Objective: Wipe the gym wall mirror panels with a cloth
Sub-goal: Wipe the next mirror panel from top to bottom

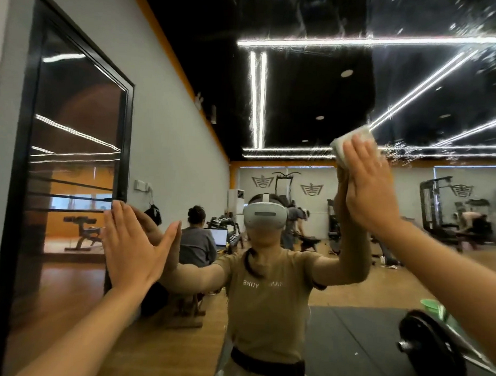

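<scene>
Right hand [367, 189], upper right of frame, flat-fingered, pressing white cloth [344, 147] against mirror [300, 105] to wipe droplets. Left hand [132, 251], lower left, open-palmed on glass, likely bracing.

Legible text appears in one location only: the chest of the tan T-shirt [262, 295] worn by the person reflected in the mirror [300, 91], between and below the left hand [132, 248] and the right hand [370, 189]. The lettering is white and mirror-reversed. The group nearer the left hand reads approximately "YIIRS" as reversed; the group nearer the right hand is too faint to read. The emblems [311, 188] on the reflected far wall carry no readable characters.
</scene>
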Demonstrator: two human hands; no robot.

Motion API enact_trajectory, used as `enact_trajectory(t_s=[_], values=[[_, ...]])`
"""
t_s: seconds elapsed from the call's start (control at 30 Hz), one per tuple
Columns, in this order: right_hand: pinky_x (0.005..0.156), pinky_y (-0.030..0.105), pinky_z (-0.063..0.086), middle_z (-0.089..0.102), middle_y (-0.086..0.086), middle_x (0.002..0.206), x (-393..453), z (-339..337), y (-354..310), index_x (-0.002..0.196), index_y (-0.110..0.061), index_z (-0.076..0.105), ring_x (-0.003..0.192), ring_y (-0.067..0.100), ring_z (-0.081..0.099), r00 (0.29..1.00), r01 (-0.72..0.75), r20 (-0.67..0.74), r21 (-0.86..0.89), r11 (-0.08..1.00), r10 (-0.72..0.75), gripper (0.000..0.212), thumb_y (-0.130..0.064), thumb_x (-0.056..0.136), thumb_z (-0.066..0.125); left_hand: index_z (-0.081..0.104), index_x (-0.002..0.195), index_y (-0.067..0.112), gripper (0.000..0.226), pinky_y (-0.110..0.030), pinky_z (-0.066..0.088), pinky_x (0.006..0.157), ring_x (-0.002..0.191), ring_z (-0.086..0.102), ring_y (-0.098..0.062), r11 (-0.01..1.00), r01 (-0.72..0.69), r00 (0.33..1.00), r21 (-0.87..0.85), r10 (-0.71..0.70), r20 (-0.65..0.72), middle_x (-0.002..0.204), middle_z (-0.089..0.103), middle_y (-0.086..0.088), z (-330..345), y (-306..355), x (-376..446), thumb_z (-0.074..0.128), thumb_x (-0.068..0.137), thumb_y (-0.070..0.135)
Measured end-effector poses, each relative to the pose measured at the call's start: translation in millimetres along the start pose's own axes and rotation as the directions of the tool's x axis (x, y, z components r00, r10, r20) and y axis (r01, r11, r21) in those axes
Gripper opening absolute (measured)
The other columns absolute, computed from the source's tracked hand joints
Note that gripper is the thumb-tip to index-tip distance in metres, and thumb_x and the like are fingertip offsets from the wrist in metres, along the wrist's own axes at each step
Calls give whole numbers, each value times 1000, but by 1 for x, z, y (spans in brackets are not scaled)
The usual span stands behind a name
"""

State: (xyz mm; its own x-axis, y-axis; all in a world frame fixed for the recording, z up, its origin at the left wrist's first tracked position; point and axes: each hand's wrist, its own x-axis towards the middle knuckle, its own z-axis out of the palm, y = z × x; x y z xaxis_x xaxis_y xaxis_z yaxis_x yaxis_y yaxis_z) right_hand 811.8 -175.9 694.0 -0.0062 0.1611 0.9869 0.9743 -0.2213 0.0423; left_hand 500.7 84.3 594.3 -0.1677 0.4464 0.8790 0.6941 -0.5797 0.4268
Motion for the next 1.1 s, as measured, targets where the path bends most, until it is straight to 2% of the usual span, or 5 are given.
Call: enact_trajectory(t_s=[0.2, 0.33, 0.67, 0.87, 1.1], values=[[123, 40, 6, 15, 1, 165, -156, 16, -8, 156, -19, 24, 152, 22, 12, 965, 206, 175, -37, 978, -197, 63, -18, 94, 35, 4, 157, 6, 112, -51, 10, 123, 153, 5, -29, 1000, 5, 1000, -26, -4, 13, 166, 7, -13, -8, 4, -1, 25, 82, 86], [122, 42, 10, 15, 0, 165, -154, 10, -1, 155, -19, 25, 152, 20, 13, 938, 268, 239, -37, 963, -252, 63, -20, 94, 36, 4, 157, 6, 112, -49, 9, 123, 153, 4, -28, 1000, 17, 1000, -20, -17, 26, 166, 5, -12, -13, 7, -1, 30, 81, 83], [123, 51, 10, 21, 6, 162, 30, -10, -1, 153, -17, 30, 150, 26, 12, 991, -133, -8, 104, 986, 135, 62, -12, 91, 34, 4, 157, 7, 112, -47, 8, 123, 153, 4, -28, 999, 31, 998, -33, -29, 48, 166, 6, -12, -22, 12, -1, 33, 79, 82], [124, 35, -3, 15, 5, 165, -150, 13, -5, 156, -17, 24, 153, 22, 6, 993, -26, 116, 33, 999, 22, 60, -17, 97, 34, 6, 157, 7, 110, -45, 8, 124, 153, 2, -26, 999, 18, 997, -48, -15, 71, 166, 3, -10, -27, 10, -3, 34, 81, 81], [121, 41, 11, 13, -5, 165, -310, 17, -1, 159, -25, 15, 152, 20, 11, 935, 170, 319, -15, 985, -156, 57, -28, 104, 30, 8, 157, 7, 108, -46, 8, 124, 153, 2, -26, 998, 10, 997, -54, -6, 72, 166, 4, -9, -29, 9, -3, 36, 83, 79]])
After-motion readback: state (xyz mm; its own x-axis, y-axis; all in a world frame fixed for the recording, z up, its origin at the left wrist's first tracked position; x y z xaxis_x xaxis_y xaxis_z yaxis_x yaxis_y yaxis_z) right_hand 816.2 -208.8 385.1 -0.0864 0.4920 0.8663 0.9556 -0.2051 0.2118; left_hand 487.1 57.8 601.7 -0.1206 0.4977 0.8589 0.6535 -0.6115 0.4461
